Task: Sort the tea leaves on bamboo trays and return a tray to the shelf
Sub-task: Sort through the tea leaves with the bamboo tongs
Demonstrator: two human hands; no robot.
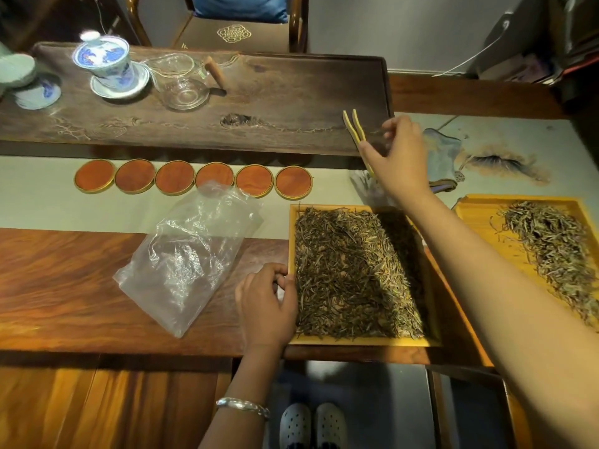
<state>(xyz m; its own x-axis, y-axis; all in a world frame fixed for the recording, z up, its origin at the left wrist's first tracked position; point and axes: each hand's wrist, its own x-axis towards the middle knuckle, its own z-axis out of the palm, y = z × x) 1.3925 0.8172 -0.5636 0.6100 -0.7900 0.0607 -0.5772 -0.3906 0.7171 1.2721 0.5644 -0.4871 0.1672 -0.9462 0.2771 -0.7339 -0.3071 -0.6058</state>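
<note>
A bamboo tray (356,341) full of dark tea leaves (350,273) lies at the table's near edge. My left hand (265,306) grips its left rim, fingers curled over the edge. My right hand (397,157) is raised beyond the tray's far side and holds yellow bamboo tweezers (355,128) whose tips point away from me. A second bamboo tray (476,218) with paler tea leaves (551,241) sits to the right, partly hidden by my right forearm.
An empty clear plastic bag (188,254) lies left of the tray. Several round wooden coasters (194,178) line the cloth runner. Behind stands a dark wooden tea board (291,92) with a blue-white lidded cup (103,63) and a glass pitcher (181,82).
</note>
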